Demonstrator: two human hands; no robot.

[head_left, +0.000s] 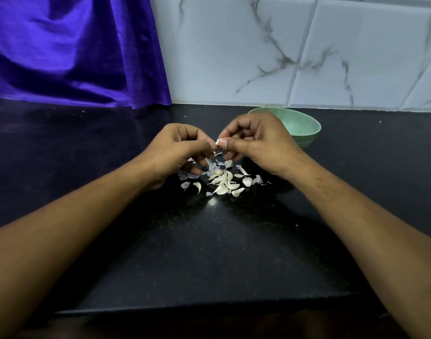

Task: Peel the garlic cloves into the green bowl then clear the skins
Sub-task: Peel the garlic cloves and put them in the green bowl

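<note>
Your right hand (256,143) and left hand (177,152) both pinch one clove (218,141) between them, above the counter (209,253).
Fingers on both hands are curled, thumb tips meeting at the clove. Just below, loose cloves (223,182) lie heaped on the black counter, with thin skins (185,176) scattered around them and under your left hand. The green bowl (305,128) stands just behind your right hand, near the tiled wall (283,50). A purple cloth (75,50) hangs far left.

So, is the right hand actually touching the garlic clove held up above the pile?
Touching. The head view shows the right hand pinching the garlic clove between thumb and forefinger.
</note>
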